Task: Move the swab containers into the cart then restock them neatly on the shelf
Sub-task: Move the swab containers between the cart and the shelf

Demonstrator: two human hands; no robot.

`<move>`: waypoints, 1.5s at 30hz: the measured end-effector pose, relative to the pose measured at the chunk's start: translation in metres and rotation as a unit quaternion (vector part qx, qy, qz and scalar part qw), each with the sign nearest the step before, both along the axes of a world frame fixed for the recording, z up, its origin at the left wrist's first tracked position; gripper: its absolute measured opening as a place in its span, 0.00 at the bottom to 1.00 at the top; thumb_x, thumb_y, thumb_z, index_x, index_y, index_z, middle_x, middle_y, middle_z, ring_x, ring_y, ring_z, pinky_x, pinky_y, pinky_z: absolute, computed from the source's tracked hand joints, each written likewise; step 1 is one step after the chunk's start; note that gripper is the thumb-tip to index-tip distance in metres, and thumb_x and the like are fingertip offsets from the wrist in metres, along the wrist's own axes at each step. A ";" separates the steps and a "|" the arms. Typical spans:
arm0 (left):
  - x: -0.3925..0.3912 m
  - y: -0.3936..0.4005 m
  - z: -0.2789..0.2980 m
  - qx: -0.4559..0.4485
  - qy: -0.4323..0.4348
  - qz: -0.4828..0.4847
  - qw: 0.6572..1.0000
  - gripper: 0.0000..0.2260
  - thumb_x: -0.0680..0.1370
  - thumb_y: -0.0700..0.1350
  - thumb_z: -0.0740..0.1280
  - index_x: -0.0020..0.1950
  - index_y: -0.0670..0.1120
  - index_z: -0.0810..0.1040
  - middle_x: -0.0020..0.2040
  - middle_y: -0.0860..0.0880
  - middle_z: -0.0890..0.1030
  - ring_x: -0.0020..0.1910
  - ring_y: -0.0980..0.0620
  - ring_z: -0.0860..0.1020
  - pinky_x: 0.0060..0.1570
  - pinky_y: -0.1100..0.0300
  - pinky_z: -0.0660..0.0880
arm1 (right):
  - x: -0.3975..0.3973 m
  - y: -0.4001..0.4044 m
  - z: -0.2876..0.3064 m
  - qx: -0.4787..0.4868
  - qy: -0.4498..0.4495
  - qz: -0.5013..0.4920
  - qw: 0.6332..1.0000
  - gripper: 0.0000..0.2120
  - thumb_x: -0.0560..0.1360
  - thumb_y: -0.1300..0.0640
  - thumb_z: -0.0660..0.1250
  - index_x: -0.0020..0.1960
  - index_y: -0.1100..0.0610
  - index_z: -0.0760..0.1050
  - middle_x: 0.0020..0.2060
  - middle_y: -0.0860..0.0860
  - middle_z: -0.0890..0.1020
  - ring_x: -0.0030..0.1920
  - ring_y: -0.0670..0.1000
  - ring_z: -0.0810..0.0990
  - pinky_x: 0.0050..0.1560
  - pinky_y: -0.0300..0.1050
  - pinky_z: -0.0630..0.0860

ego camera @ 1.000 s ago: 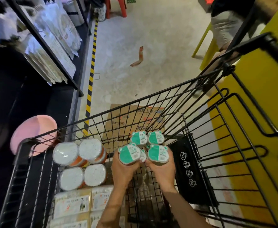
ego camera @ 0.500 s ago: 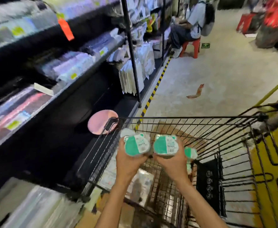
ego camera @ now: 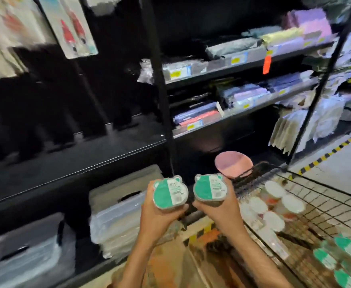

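- The long black shelf board (ego camera: pixel 72 163) ahead left lies bare, with open dark space above it.
- The black upright post (ego camera: pixel 160 90) bounds that gap on the right.
- Below, 2 clear plastic storage boxes (ego camera: pixel 118 210) fill the bottom bay.
- The black wire cart (ego camera: pixel 316 204) blocks the right side.

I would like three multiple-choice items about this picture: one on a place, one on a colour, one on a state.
1. Where is the cart?
A. right of the hands
B. left of the hands
C. behind the shelf

2. What colour are the lids of the two held containers?
A. red
B. green and white
C. black

3. What is the left hand doing?
A. hanging idle
B. pushing the cart
C. holding a container

Key: 1 A, its wire basket stands lower right; 2 B, the left container and right container show it; 3 C, like the right hand.
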State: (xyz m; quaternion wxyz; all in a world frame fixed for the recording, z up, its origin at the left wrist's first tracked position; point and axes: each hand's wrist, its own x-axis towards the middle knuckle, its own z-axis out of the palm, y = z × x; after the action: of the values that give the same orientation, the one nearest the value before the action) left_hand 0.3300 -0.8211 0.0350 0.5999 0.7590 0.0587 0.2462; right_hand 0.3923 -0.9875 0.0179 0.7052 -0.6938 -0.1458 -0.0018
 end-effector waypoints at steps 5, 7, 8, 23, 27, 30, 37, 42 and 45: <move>-0.099 0.124 0.008 0.020 -0.010 0.089 0.996 0.30 0.61 0.44 0.80 0.58 0.50 0.70 0.51 0.61 0.81 0.50 0.64 0.79 0.46 0.73 0.73 | -0.067 0.134 0.008 -0.002 -0.008 0.121 0.993 0.37 0.61 0.65 0.81 0.61 0.43 0.66 0.55 0.43 0.78 0.54 0.35 0.78 0.46 0.27 0.74; -0.141 0.174 0.010 0.038 -0.010 0.127 0.991 0.30 0.62 0.41 0.80 0.58 0.53 0.70 0.52 0.63 0.80 0.52 0.66 0.78 0.48 0.75 0.71 | -0.099 0.191 0.009 0.001 -0.007 0.160 0.987 0.36 0.62 0.66 0.80 0.60 0.44 0.65 0.55 0.44 0.77 0.53 0.33 0.78 0.45 0.26 0.74; -0.162 0.199 0.010 0.041 -0.007 0.145 0.989 0.31 0.62 0.40 0.80 0.58 0.53 0.70 0.52 0.62 0.80 0.52 0.66 0.78 0.49 0.75 0.71 | -0.115 0.218 0.009 0.007 -0.002 0.180 0.984 0.37 0.62 0.67 0.79 0.60 0.45 0.65 0.55 0.45 0.77 0.52 0.34 0.78 0.46 0.27 0.75; -0.307 0.438 -0.011 0.026 0.058 0.265 0.962 0.31 0.64 0.39 0.79 0.62 0.41 0.68 0.55 0.54 0.77 0.54 0.63 0.77 0.52 0.70 0.73 | -0.225 0.477 0.006 -0.025 -0.004 0.356 0.934 0.38 0.66 0.65 0.77 0.66 0.44 0.60 0.61 0.45 0.74 0.62 0.42 0.74 0.56 0.35 0.75; -0.284 0.489 -0.014 0.017 0.052 0.256 0.965 0.31 0.64 0.41 0.79 0.62 0.40 0.68 0.52 0.63 0.78 0.53 0.65 0.77 0.50 0.73 0.72 | -0.203 0.526 0.004 -0.033 -0.009 0.350 0.936 0.40 0.63 0.60 0.79 0.68 0.51 0.62 0.59 0.45 0.76 0.59 0.40 0.76 0.53 0.31 0.74; -0.257 0.529 -0.014 0.002 0.045 0.260 0.965 0.34 0.64 0.43 0.80 0.64 0.42 0.66 0.55 0.60 0.77 0.55 0.61 0.78 0.52 0.67 0.74 | -0.176 0.567 0.005 -0.035 -0.014 0.340 0.940 0.40 0.61 0.60 0.78 0.68 0.55 0.62 0.58 0.46 0.78 0.57 0.41 0.78 0.54 0.33 0.74; -0.182 0.621 -0.011 -0.026 0.052 0.254 0.965 0.33 0.67 0.37 0.78 0.62 0.48 0.62 0.58 0.52 0.76 0.52 0.65 0.78 0.47 0.70 0.75 | -0.106 0.653 0.008 -0.035 -0.017 0.326 0.945 0.39 0.65 0.68 0.77 0.68 0.50 0.61 0.57 0.43 0.78 0.55 0.37 0.78 0.51 0.28 0.73; -0.135 0.665 -0.014 -0.015 0.063 0.269 0.961 0.33 0.67 0.36 0.77 0.62 0.47 0.60 0.55 0.57 0.74 0.48 0.74 0.75 0.46 0.77 0.71 | -0.066 0.696 0.008 -0.053 -0.023 0.308 0.950 0.39 0.64 0.66 0.78 0.68 0.53 0.62 0.57 0.41 0.77 0.55 0.36 0.77 0.51 0.25 0.71; -0.109 0.689 -0.015 0.002 0.063 0.269 0.961 0.32 0.65 0.37 0.78 0.60 0.48 0.63 0.53 0.59 0.74 0.47 0.74 0.75 0.45 0.78 0.70 | -0.040 0.721 0.004 -0.076 -0.015 0.295 0.952 0.34 0.63 0.67 0.78 0.65 0.60 0.67 0.54 0.46 0.79 0.51 0.42 0.79 0.54 0.38 0.77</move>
State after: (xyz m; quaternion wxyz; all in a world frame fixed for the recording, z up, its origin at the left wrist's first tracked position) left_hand 0.2207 -0.1317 0.0203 0.5053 0.7302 0.2977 0.3504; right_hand 0.3521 -0.2668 0.0223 0.6172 -0.6715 -0.3542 0.2068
